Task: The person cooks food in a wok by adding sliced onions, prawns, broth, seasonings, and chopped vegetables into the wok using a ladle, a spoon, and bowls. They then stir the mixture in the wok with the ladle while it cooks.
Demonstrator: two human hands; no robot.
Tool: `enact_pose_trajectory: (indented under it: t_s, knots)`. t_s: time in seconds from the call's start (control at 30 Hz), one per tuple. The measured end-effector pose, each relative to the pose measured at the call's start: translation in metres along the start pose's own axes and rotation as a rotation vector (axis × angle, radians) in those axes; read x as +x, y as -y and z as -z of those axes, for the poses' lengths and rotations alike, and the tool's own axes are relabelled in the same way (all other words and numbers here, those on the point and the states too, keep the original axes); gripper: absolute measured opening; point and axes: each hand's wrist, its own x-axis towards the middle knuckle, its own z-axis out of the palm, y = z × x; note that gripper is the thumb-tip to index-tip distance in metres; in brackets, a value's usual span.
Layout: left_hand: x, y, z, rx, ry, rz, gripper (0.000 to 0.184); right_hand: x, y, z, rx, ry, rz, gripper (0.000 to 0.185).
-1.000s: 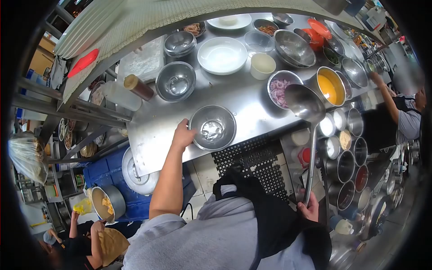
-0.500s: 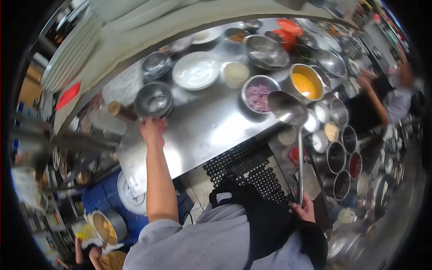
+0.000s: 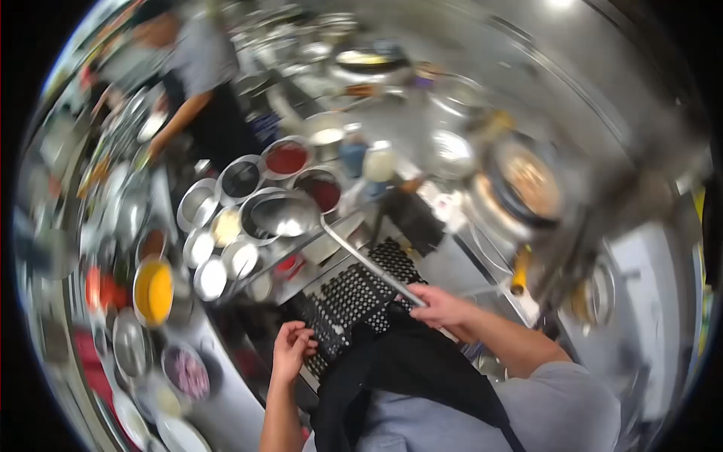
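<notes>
My right hand is wrapped round the end of a long metal ladle. The ladle's round bowl hangs over the group of metal containers, partly hiding one of them. My left hand, fingers loosely curled and apart, holds nothing; it is above the perforated black floor mat, left of my apron. Near the ladle bowl are a container of red sauce, one of dark red sauce and one with a pale yellow content.
A wide pan with food sits on the right, with a yellow-handled tool below it. At the left stand a pot of orange liquid and a bowl of sliced onions. Another person works at the upper left.
The view has swung right towards the sauces and pan. My left hand has let go of the metal bowl and left the counter. My right hand still holds the ladle, now pointing up and left.
</notes>
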Motion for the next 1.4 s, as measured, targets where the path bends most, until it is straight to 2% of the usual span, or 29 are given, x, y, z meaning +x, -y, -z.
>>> enact_pose_trajectory:
  t_s: [0.1,0.23,0.27,0.37,0.4,0.5,0.57,0.63,0.73,0.8,0.87,0.9,1.0,1.07,1.1,1.17,1.2,1.27,1.3,1.33,1.4]
  knots:
    - [0.035,-0.019,-0.031,0.103,0.123,0.065,0.024,-0.08,0.009,0.048,0.131,-0.405,0.052,0.052]
    - [0.082,-0.019,-0.067,0.207,0.26,0.174,0.026,-0.163,-0.01,0.077,0.469,-0.921,0.489,0.075]
    - [0.093,-0.02,-0.081,0.228,0.32,0.183,0.026,-0.174,-0.015,0.077,0.635,-0.985,0.535,0.066]
    - [0.121,-0.022,-0.127,0.318,0.474,0.184,0.027,-0.204,-0.069,0.085,0.762,-1.199,0.375,0.052]
    - [0.13,-0.024,-0.146,0.368,0.511,0.173,0.028,-0.211,-0.086,0.089,0.782,-1.32,0.377,0.041]
    - [0.147,-0.025,-0.199,0.486,0.577,0.167,0.029,-0.231,-0.164,0.092,0.808,-1.506,0.176,0.04]
    - [0.171,-0.008,-0.223,0.561,0.643,0.17,0.029,-0.237,-0.214,0.08,0.95,-1.447,0.226,0.038]
    - [0.182,-0.005,-0.254,0.725,0.665,0.175,0.03,-0.242,-0.232,0.073,0.984,-1.466,0.146,0.04]
    - [0.216,0.016,-0.285,0.98,0.752,0.073,0.029,-0.231,-0.271,0.073,0.803,-1.554,-0.097,0.041]
    - [0.242,0.028,-0.3,1.164,0.794,-0.068,0.031,-0.229,-0.299,0.079,0.652,-1.593,-0.143,0.042]
    - [0.274,0.046,-0.318,1.182,0.83,-0.039,0.033,-0.227,-0.331,0.087,0.572,-1.591,-0.179,0.043]
    - [0.291,0.054,-0.325,1.19,0.853,-0.021,0.034,-0.219,-0.382,0.086,0.162,-1.686,-0.12,0.047]
    - [0.333,0.073,-0.344,1.305,0.85,0.051,0.037,-0.236,-0.355,0.097,0.454,-1.601,-0.323,0.048]
    - [0.347,0.073,-0.363,1.225,0.788,0.158,0.034,-0.245,-0.311,0.107,0.639,-1.486,-0.452,0.053]
    - [0.355,0.075,-0.368,1.186,0.759,0.211,0.032,-0.242,-0.316,0.105,0.543,-1.519,-0.456,0.056]
    - [0.376,0.085,-0.373,1.111,0.801,0.264,0.044,-0.237,-0.333,0.1,0.354,-1.583,-0.473,0.064]
    - [0.385,0.089,-0.376,1.063,0.821,0.329,0.048,-0.235,-0.341,0.093,0.384,-1.635,-0.427,0.076]
    - [0.401,0.101,-0.383,0.998,0.857,0.397,0.059,-0.233,-0.354,0.067,0.043,-1.805,-0.571,0.077]
    - [0.405,0.105,-0.39,0.984,0.869,0.402,0.066,-0.229,-0.337,0.06,-0.14,-1.866,-0.644,0.078]
    - [0.41,0.11,-0.399,0.969,0.881,0.404,0.073,-0.235,-0.316,0.045,0.045,-1.752,-0.754,0.078]
    - [0.423,0.13,-0.415,0.957,0.876,0.414,0.083,-0.237,-0.297,0.011,0.104,-1.708,-0.695,0.077]
